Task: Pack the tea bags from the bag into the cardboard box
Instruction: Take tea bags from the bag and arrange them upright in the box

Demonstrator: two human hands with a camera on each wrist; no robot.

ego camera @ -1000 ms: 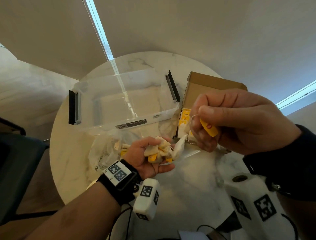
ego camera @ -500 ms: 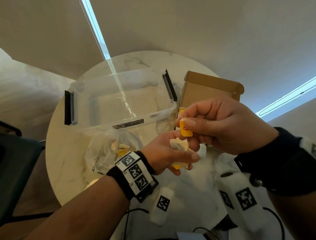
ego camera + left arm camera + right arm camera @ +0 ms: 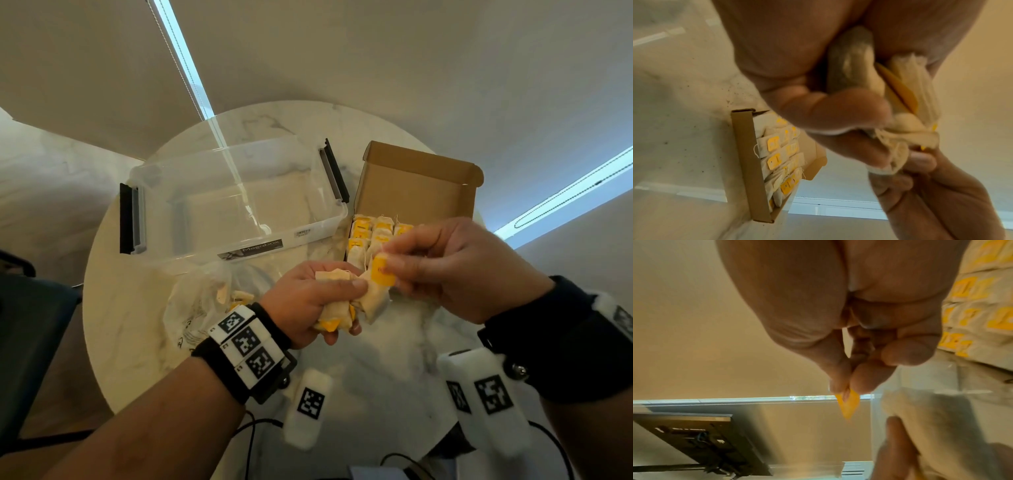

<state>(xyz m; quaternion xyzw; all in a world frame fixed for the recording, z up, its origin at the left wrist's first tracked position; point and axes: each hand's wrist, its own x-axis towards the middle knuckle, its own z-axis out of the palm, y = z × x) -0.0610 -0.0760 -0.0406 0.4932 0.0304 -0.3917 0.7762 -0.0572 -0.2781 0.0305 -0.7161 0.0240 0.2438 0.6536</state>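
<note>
My left hand (image 3: 322,301) grips a bunch of cream tea bags (image 3: 337,310) with yellow tags above the table's middle; the left wrist view shows the bunch (image 3: 898,104) squeezed in its curled fingers. My right hand (image 3: 445,270) pinches the yellow tag (image 3: 383,275) of one tea bag (image 3: 375,301) right beside the bunch; the tag (image 3: 847,404) sticks out between thumb and forefinger. The open cardboard box (image 3: 414,192) stands just behind the hands, with rows of tea bags (image 3: 370,236) inside it. The clear plastic bag (image 3: 202,308) with a few tea bags lies left of my left wrist.
A clear plastic storage bin (image 3: 236,202) with black clips stands at the back left of the round marble table (image 3: 376,370). A dark chair (image 3: 30,342) sits at the left edge. Cables hang at the table's near edge.
My right hand has come down and left with the pinched tag until it meets the bunch. My left hand has turned over and closed tighter on the tea bags.
</note>
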